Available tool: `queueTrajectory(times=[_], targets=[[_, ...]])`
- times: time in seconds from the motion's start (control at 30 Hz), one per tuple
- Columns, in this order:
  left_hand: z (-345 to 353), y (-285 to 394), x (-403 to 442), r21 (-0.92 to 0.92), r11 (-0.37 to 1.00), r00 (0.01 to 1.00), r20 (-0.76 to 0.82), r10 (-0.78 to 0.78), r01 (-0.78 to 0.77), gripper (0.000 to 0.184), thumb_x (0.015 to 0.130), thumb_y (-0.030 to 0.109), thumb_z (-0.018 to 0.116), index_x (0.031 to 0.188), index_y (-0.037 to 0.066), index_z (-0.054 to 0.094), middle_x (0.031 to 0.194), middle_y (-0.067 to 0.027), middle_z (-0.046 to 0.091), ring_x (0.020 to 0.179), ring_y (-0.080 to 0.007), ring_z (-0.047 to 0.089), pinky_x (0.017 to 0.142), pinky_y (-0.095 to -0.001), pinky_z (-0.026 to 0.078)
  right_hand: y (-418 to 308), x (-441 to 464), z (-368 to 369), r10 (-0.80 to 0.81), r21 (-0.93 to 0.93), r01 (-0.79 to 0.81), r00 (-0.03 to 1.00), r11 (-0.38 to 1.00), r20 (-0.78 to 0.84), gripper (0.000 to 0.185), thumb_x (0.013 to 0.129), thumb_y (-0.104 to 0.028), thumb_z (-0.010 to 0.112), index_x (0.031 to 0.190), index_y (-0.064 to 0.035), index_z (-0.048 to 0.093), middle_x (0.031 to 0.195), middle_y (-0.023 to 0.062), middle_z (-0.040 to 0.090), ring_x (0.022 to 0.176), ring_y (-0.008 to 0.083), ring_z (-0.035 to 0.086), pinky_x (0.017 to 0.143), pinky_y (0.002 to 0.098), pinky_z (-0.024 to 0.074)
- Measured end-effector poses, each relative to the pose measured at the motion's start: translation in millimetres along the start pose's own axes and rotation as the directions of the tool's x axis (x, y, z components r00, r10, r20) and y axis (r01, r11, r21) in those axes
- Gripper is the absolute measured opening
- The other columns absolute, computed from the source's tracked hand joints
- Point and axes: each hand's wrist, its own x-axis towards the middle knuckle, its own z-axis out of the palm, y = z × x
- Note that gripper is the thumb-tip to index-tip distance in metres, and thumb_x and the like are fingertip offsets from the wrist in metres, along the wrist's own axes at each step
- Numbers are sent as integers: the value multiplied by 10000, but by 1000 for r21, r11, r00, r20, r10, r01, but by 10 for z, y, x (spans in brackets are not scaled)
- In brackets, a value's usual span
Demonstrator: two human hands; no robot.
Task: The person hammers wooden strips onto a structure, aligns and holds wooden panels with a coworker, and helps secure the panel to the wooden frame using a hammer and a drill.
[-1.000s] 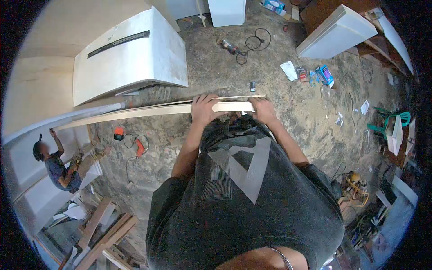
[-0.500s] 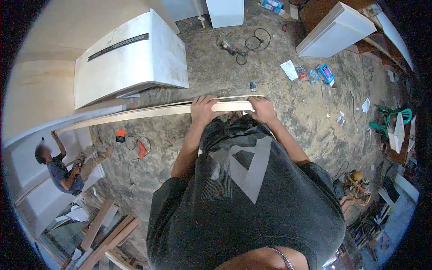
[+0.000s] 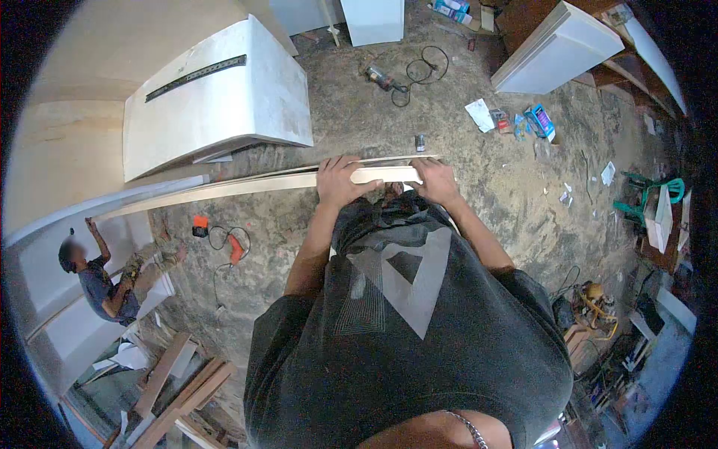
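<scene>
A long, pale wooden board [image 3: 254, 185] runs from the left side of the view to just in front of my body, with thin strips along its far side. My left hand [image 3: 340, 182] is wrapped over the board, its fingers on the far side. Near the right end of the board, my right hand [image 3: 436, 181] grips it with the fingers curled over. At the board's far left end, a co-worker [image 3: 103, 280] in a cap sits low with one raised hand at the board.
A white cabinet piece [image 3: 217, 93] with a black rail stands beyond the board. An orange drill [image 3: 236, 250], a corded power tool [image 3: 380, 78], a small can [image 3: 420, 142] and a blue box [image 3: 539, 122] lie on the floor. Wood scraps [image 3: 179, 389] are piled lower left.
Both my hands keep their hold on the board, with the left fingers shifting slightly. The co-worker's head and body have moved slightly in the view.
</scene>
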Motion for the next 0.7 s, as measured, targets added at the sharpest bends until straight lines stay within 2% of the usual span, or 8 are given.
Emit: queueTrajectory(times=[0.1, 0.2, 0.27, 0.3, 0.37, 0.53, 0.6, 0.7], targets=[[-17, 10, -18, 14, 1000, 1000, 19, 7, -7, 509, 577, 590, 643, 775, 122, 669, 938, -7, 607, 872, -203, 550, 817, -347, 375, -18, -26, -24, -13, 8, 13, 1000, 1000, -29, 385, 655, -272, 660, 949, -79, 501, 874, 122, 588, 879, 293, 554, 761, 433, 423], [-66, 16, -18, -42, 999, 996, 89, -16, 20, 533, 616, 603, 603, 806, 108, 666, 992, -17, 588, 941, -209, 522, 888, -400, 325, -4, -23, -8, -39, -7, 39, 998, 999, -50, 388, 652, -273, 661, 947, -80, 501, 871, 120, 587, 866, 294, 558, 757, 441, 422], [-78, 20, -26, -36, 999, 980, 198, -31, 39, 559, 668, 601, 557, 877, 91, 650, 1069, -37, 551, 1023, -219, 474, 937, -497, 246, -7, -18, -8, -16, -10, 16, 1000, 1000, -19, 395, 648, -276, 665, 950, -80, 502, 872, 117, 587, 858, 295, 562, 758, 442, 422], [-72, 28, -38, -35, 999, 980, 198, -31, 39, 559, 668, 601, 557, 877, 91, 650, 1069, -37, 551, 1023, -219, 474, 937, -497, 246, -11, -15, -7, 7, -14, -7, 1000, 1000, 13, 403, 644, -278, 668, 952, -80, 502, 873, 115, 588, 850, 295, 565, 759, 444, 421], [-51, 56, -62, 55, 998, 985, 172, -19, 10, 553, 719, 574, 523, 947, 80, 624, 1114, -54, 521, 1068, -233, 438, 930, -576, 194, -33, -19, -28, -4, -15, 4, 1000, 1000, -7, 402, 641, -278, 671, 948, -80, 503, 871, 113, 588, 843, 296, 568, 758, 443, 422], [-44, 62, -80, 59, 998, 988, 153, 4, -13, 520, 748, 547, 503, 962, 85, 607, 1129, -54, 509, 1091, -243, 414, 930, -572, 182, -36, -11, -26, 3, -11, -3, 1000, 1000, -4, 391, 637, -279, 680, 926, -81, 506, 863, 112, 587, 832, 298, 571, 748, 442, 425], [-37, 53, -86, 49, 999, 988, 157, 1, -9, 513, 749, 542, 503, 956, 84, 603, 1139, -51, 502, 1099, -243, 407, 933, -567, 175, -7, -23, 29, -19, 3, 19, 998, 1000, -59, 381, 638, -287, 677, 910, -82, 507, 857, 112, 586, 825, 298, 572, 728, 436, 432], [-15, 30, -112, 1, 1000, 983, 184, -17, 17, 497, 748, 530, 508, 959, 88, 592, 1168, -48, 477, 1115, -236, 393, 937, -553, 170, -37, -26, -10, 0, -2, 0, 999, 1000, -32, 380, 638, -291, 674, 909, -83, 506, 855, 112, 585, 827, 295, 570, 709, 427, 438]])
